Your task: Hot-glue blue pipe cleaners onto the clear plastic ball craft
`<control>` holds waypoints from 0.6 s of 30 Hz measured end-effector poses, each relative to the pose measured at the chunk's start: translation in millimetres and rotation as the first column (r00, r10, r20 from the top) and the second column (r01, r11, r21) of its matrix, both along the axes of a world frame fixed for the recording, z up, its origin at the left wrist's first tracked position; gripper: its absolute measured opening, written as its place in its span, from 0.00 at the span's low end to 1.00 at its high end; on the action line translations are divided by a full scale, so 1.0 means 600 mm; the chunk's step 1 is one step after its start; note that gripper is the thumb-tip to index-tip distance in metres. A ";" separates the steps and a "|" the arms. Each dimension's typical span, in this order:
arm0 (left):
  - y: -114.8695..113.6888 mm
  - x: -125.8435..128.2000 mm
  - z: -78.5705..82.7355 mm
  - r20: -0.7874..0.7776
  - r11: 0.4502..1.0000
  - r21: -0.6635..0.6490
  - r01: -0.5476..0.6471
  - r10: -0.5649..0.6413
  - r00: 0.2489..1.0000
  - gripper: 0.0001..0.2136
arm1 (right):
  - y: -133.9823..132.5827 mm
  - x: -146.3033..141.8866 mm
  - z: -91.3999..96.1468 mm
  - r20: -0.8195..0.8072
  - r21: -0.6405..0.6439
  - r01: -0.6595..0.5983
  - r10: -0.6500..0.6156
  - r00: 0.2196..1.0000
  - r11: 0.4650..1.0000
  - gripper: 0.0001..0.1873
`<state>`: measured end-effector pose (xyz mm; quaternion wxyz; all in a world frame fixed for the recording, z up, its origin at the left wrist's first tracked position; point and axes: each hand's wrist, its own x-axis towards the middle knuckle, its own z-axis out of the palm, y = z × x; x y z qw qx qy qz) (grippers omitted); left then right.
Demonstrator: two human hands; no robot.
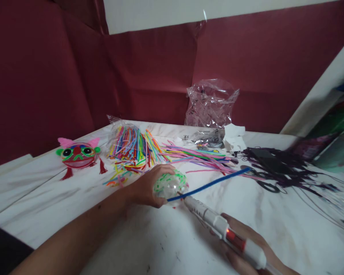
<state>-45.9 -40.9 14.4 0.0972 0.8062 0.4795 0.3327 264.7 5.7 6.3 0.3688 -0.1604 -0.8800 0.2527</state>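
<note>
My left hand (147, 187) is closed around a clear rounded piece (170, 187) with green and a few pink bits on it. A long blue pipe cleaner (212, 184) stretches from the thumb of that hand up to the right, past the piece. In my right hand (252, 236) is a white glue gun (212, 217) with a lit red window on its body. The glue gun's tip meets the pipe cleaner beside the clear piece, though actual contact is hard to make out. My right fingers are partly hidden behind the gun.
At left stands a lion-face craft (78, 154) with pink ears and red tassels. Bagged colourful pipe cleaners (129, 143) and loose pink ones (203, 158) lie behind my hands. Farther right are dark purple strands (283, 168), a phone (266, 160) and scissors (268, 186). A clear bag (212, 105) stands behind.
</note>
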 end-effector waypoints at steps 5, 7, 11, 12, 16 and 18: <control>0.000 -0.001 -0.001 0.004 1.000 0.008 0.007 -0.007 1.000 0.36 | 0.014 0.013 -0.024 0.047 -0.035 0.017 -0.015 0.999 0.999 0.11; 0.000 -0.002 -0.002 0.002 1.000 0.015 0.009 -0.009 1.000 0.36 | 0.017 0.018 -0.033 0.053 -0.039 0.041 -0.038 0.998 0.998 0.12; 0.001 -0.002 -0.002 0.005 1.000 0.020 0.010 -0.010 1.000 0.36 | 0.014 0.016 -0.037 0.049 -0.074 0.008 -0.004 0.999 0.997 0.12; 0.001 -0.002 -0.002 0.005 1.000 0.021 0.012 -0.012 1.000 0.37 | 0.012 0.013 -0.036 0.028 -0.096 0.019 -0.016 0.999 0.995 0.12; 0.002 -0.004 -0.002 0.005 0.999 0.025 0.031 -0.032 0.999 0.37 | 0.009 0.005 -0.029 0.003 -0.203 0.084 -0.085 0.996 0.976 0.13; 0.003 -0.005 -0.003 0.008 0.999 0.018 0.039 -0.039 0.999 0.37 | 0.010 0.005 -0.022 0.038 -0.253 0.091 -0.084 0.996 0.963 0.13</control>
